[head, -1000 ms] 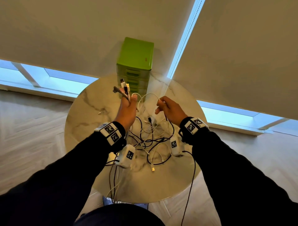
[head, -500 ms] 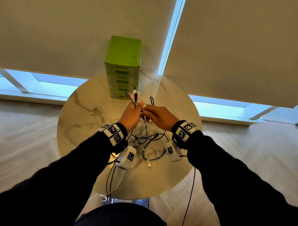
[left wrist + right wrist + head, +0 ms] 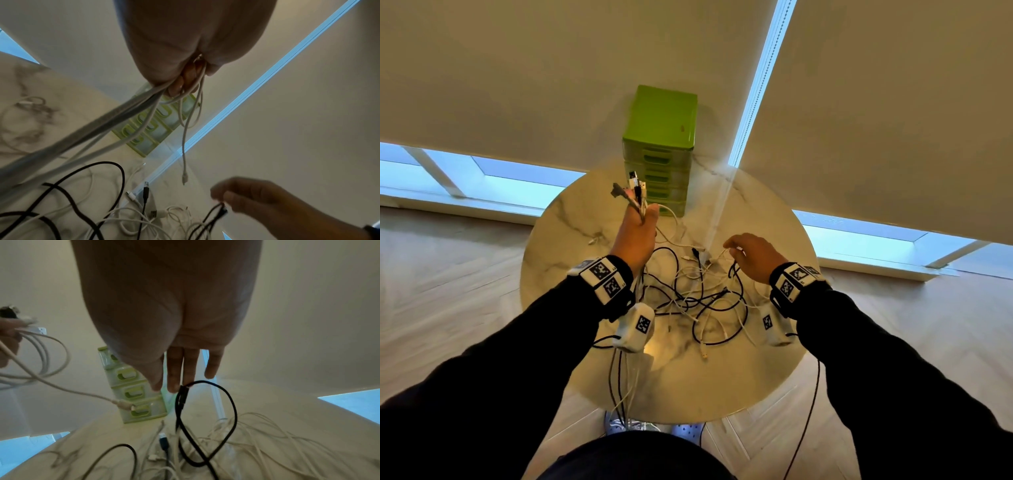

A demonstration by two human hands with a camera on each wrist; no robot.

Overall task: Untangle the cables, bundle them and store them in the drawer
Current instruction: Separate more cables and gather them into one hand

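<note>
Pale roller blinds (image 3: 517, 85) hang behind a round marble table (image 3: 571, 240), with a strip of window light below them. At the table's far edge stands a green drawer unit (image 3: 659, 137), its drawer fronts facing the person and all pushed in.

Both black-sleeved arms reach forward over the tabletop. The left hand (image 3: 637, 236) is raised above the table just in front of the drawer unit, fist closed round a bunch of cable ends (image 3: 635, 188); the plugs stick up and away past the knuckles, while the cords (image 3: 115, 123) run down out of the bottom of the fist toward the person. One white lead (image 3: 185, 146) dangles free from this hand, plug downward.

The right hand (image 3: 753, 257) is lower and to the right, well apart from the left, fingers pointing down, its fingertips (image 3: 173, 386) pinching the plug of a black cable (image 3: 205, 418), which loops down to the tabletop.

Between and below the hands lies the tangle of black and white cables (image 3: 698, 301), spread across the middle of the table.
</note>
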